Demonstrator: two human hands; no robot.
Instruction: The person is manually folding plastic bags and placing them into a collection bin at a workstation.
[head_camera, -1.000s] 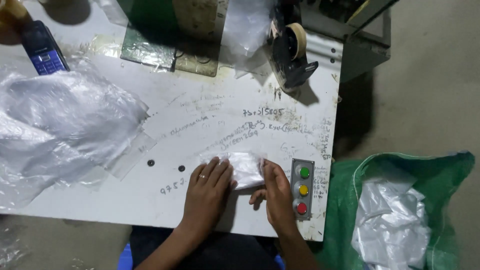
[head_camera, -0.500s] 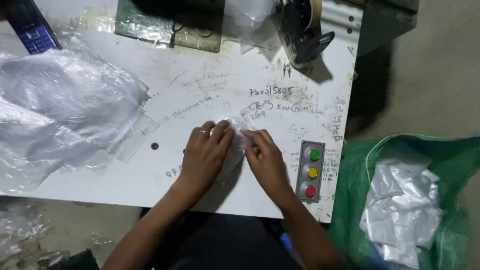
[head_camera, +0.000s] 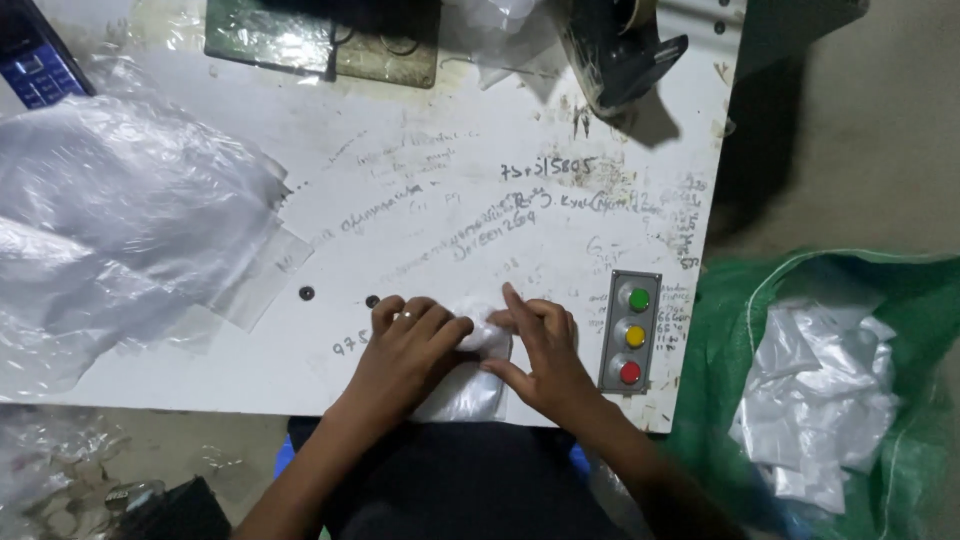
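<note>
My left hand (head_camera: 405, 352) and my right hand (head_camera: 538, 350) meet at the near edge of a white table (head_camera: 420, 180) marked with handwriting. Between them lies a small folded white item in a clear plastic bag (head_camera: 470, 375). Fingers of both hands press and pinch it against the table top. A ring shows on my left hand.
A large heap of clear plastic bags (head_camera: 110, 230) covers the table's left side. A grey panel with green, yellow and red buttons (head_camera: 630, 332) sits just right of my right hand. A green sack (head_camera: 860, 300) on the floor holds packed white bags. A tape dispenser (head_camera: 620, 50) stands at the far edge.
The hands and the bagged item have come closer to the near table edge in view, the fingers shifting on the bag; the camera has tilted too.
</note>
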